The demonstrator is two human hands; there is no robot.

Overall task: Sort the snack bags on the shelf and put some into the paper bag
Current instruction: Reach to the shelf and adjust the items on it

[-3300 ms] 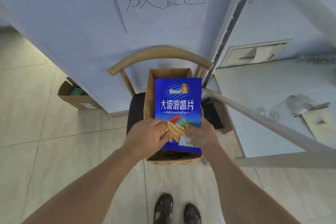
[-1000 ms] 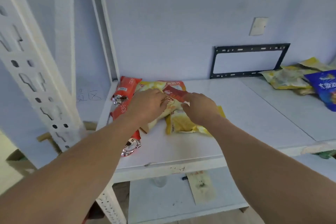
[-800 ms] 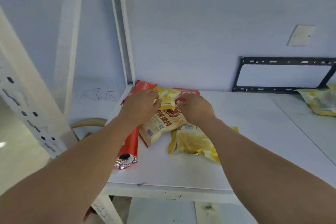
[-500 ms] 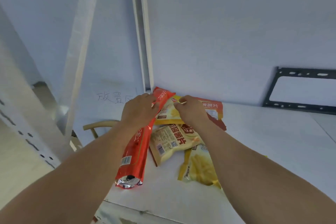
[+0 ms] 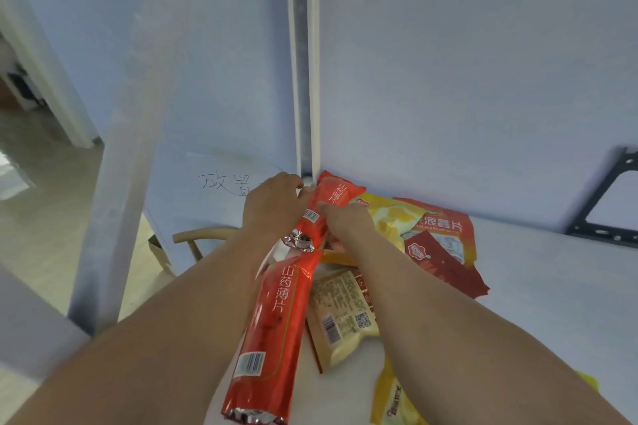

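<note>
Long red foil snack tube [image 5: 319,214], mid-frame at the white shelf [image 5: 538,290] corner, is gripped by left hand [image 5: 272,205] and right hand [image 5: 345,221] curled round it; likely sorting; next, lift it clear.

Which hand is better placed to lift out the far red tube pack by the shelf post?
Probably the left hand: its fingers wrap the far red tube pack from the side, while the right hand only touches its near edge.

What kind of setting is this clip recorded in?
Probably a mock storage or staging room, not a shop: a bare white metal shelf strewn with snack bags, a handwritten label on the wall, a wooden chair beside it.
</note>
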